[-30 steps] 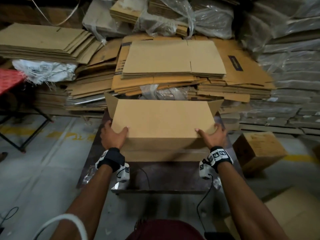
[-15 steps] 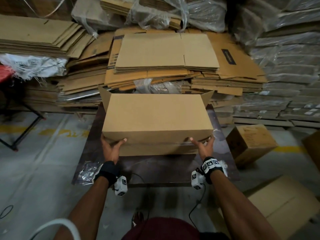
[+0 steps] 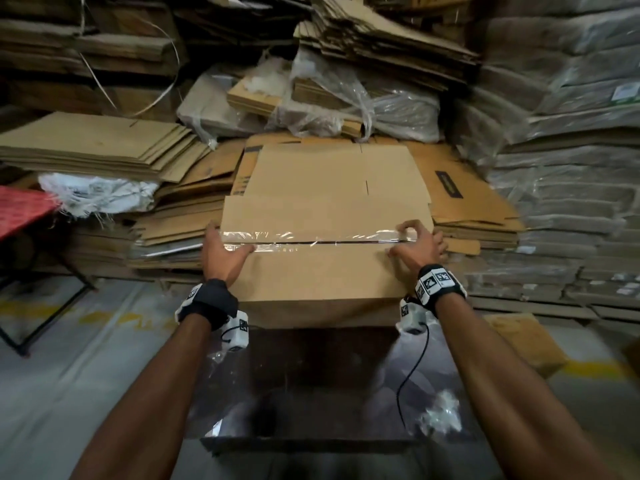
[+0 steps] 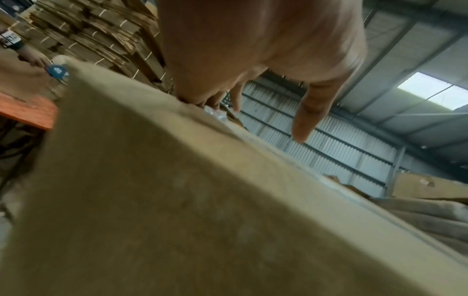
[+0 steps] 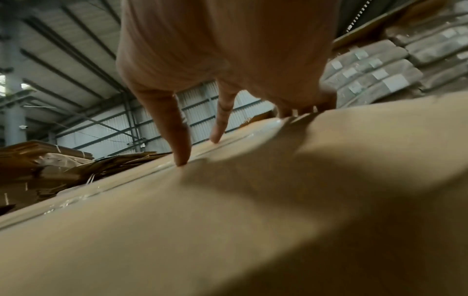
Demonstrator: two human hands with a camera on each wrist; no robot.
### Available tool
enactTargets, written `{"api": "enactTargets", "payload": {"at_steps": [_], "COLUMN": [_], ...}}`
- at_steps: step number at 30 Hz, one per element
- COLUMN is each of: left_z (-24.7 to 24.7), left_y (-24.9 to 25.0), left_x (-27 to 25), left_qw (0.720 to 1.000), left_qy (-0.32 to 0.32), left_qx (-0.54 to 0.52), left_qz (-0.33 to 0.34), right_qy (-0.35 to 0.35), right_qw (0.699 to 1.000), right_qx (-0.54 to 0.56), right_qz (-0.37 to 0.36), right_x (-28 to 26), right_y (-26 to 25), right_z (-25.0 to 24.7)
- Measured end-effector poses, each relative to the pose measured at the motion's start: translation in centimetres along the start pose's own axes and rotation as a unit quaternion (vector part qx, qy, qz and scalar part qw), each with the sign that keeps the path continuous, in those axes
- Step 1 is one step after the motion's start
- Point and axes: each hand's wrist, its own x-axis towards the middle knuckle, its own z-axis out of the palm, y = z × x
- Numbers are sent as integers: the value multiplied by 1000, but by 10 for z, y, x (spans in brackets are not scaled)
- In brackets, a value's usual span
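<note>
1. Left hand (image 3: 224, 252): spread flat, clamped on nothing. It rests on the left end of the box top, with the thumb lying along the tape (image 3: 311, 239) and the fingers reaching over the left edge.
2. Right hand (image 3: 417, 249): fingers arched and apart, holding nothing. The fingertips (image 5: 181, 158) press down on the right end of the same tape strip.
3. The tape is clear, glossy and wrinkled. It runs left to right across the seam where the two top flaps meet, and a dark slit shows under its right half.
4. Cardboard box (image 3: 322, 275): closed, standing at the far end of the dark worktop (image 3: 311, 375), between the two hands.
5. Crumpled plastic (image 3: 441, 410) lies on the near right of the worktop.
6. Just beyond the box is a stack of flattened cartons (image 3: 332, 168).
7. To the right are wrapped bundles (image 3: 571, 202) and a small carton on the floor (image 3: 519, 341).
</note>
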Motion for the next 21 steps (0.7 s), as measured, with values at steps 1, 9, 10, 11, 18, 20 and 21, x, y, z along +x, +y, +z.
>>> {"api": "enactTargets", "payload": {"at_steps": [1, 9, 10, 11, 18, 20, 21], "left_z": [-1, -3, -1, 2, 29, 44, 47], "left_y": [9, 29, 23, 16, -39, -66, -69], "left_x": [8, 29, 28, 27, 28, 21, 8], "left_qw": [1000, 974, 972, 971, 958, 950, 946], "left_qy": [-4, -125, -133, -139, -149, -166, -174], "left_qx": [16, 153, 156, 158, 205, 230, 244], "left_qz": [-6, -114, -116, -117, -131, -132, -128], "right_qy": [-17, -127, -136, -139, -154, -149, -144], "right_qw": [999, 982, 979, 979, 977, 969, 965], "right_qx": [-29, -137, -148, -148, -145, -197, -218], "right_qz": [-4, 15, 16, 17, 4, -15, -19], "right_x": [6, 63, 57, 42, 10, 1, -3], "right_y": [-7, 13, 13, 8, 42, 59, 67], "right_z": [-7, 10, 10, 6, 29, 56, 71]}}
